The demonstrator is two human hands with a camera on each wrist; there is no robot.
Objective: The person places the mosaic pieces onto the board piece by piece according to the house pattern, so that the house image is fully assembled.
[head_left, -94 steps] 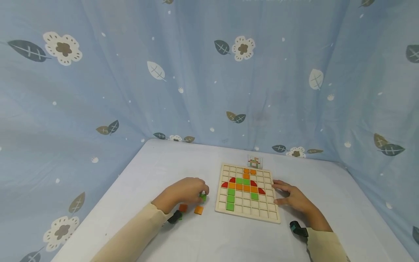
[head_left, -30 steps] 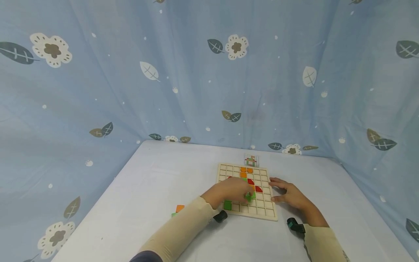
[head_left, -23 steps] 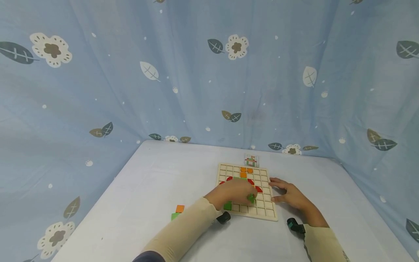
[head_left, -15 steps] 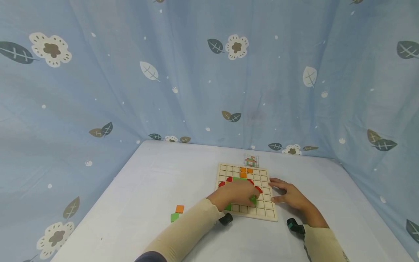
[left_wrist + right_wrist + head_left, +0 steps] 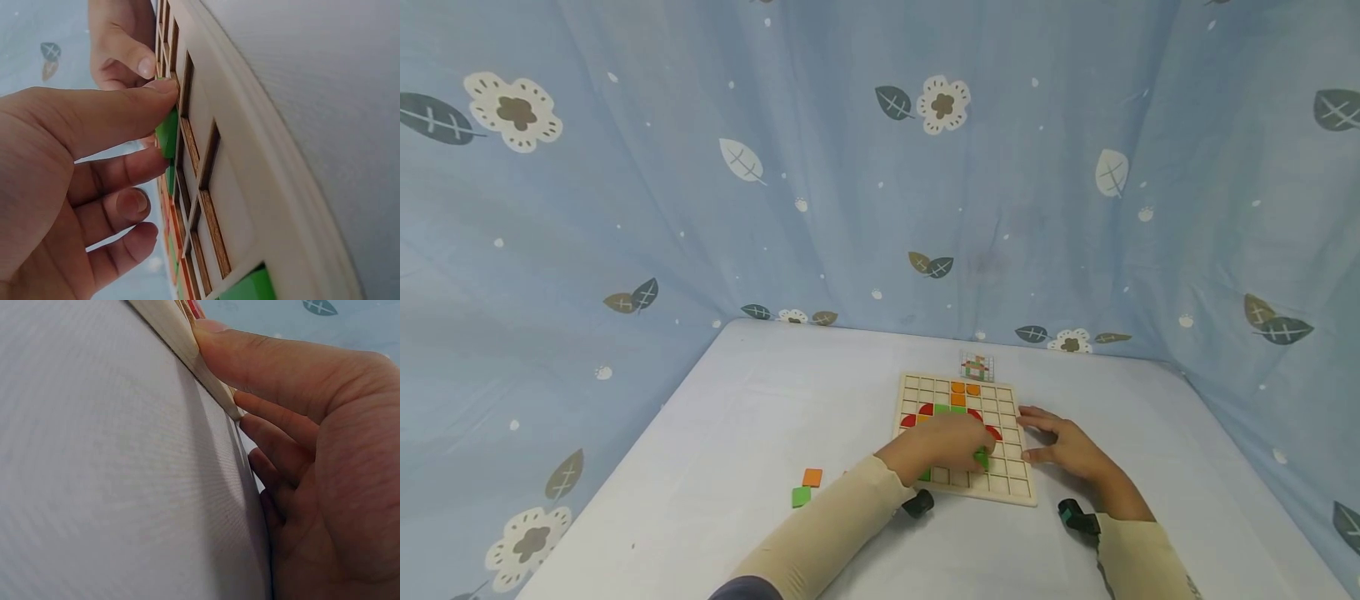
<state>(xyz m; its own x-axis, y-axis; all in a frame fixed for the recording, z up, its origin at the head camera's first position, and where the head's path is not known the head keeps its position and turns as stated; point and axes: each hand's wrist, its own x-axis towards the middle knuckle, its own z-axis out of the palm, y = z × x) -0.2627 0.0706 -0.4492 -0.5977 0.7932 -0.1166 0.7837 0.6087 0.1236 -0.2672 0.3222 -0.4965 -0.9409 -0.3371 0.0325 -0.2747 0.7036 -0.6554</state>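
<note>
My left hand (image 5: 951, 442) is over the lower middle of a square wooden grid board (image 5: 1011, 490). Between its thumb and index finger it pinches a green tile (image 5: 167, 132), held tilted at the cells in the left wrist view. Red rounded pieces (image 5: 908, 421), orange tiles (image 5: 958, 400) and green tiles (image 5: 250, 287) sit in other cells, some hidden under the hand. At the board's right edge, my right hand (image 5: 1070, 454) rests its thumb and fingertips against the rim, fingers loosely extended, as the right wrist view (image 5: 219, 394) also shows.
A small pattern card (image 5: 977, 367) lies behind the board. Left of it, a loose orange tile (image 5: 812, 477) and green tile (image 5: 801, 497) lie on the white table (image 5: 760, 400). A patterned blue curtain (image 5: 820, 208) hangs behind. Each wrist wears a black device (image 5: 917, 503).
From the loose tiles left of the board, my left hand has moved right over the board with a green tile, then shifted slightly right. My right hand stays at the rim.
</note>
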